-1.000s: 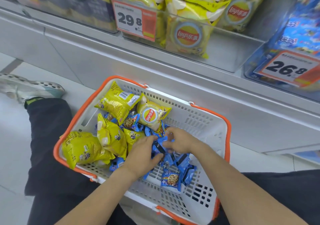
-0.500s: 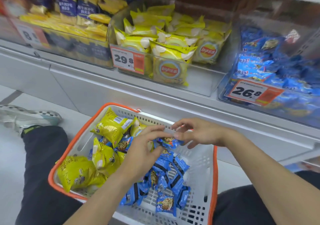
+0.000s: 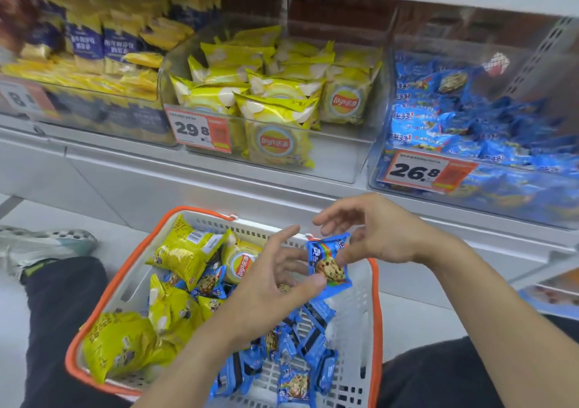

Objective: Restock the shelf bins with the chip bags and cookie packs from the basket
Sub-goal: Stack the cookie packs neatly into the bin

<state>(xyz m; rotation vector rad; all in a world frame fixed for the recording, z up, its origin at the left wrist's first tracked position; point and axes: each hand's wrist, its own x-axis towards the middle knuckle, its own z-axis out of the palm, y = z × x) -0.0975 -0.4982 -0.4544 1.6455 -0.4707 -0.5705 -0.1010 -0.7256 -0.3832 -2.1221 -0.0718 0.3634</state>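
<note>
The basket (image 3: pixel 372 307) sits on the floor between my legs, in front of the shelf. Chip bags (image 3: pixel 175 285) fill its left side, cookie packs (image 3: pixel 300 354) its right. Above it, the chip bin (image 3: pixel 341 160) stands left of the cookie bin (image 3: pixel 532 200). I hold one cookie pack (image 3: pixel 329 265) over the basket, between both hands.

grey sneaker (image 3: pixel 44 244) on pale floor (image 3: pixel 125 229), orange price tags (image 3: pixel 199 129)

Your single head-worn wide-angle view looks forward and down from close range, with the basket (image 3: pixel 372 313) just below you at bottom centre, the shelf bins (image 3: pixel 360 156) near across the upper frame, and only this one view on record.
</note>
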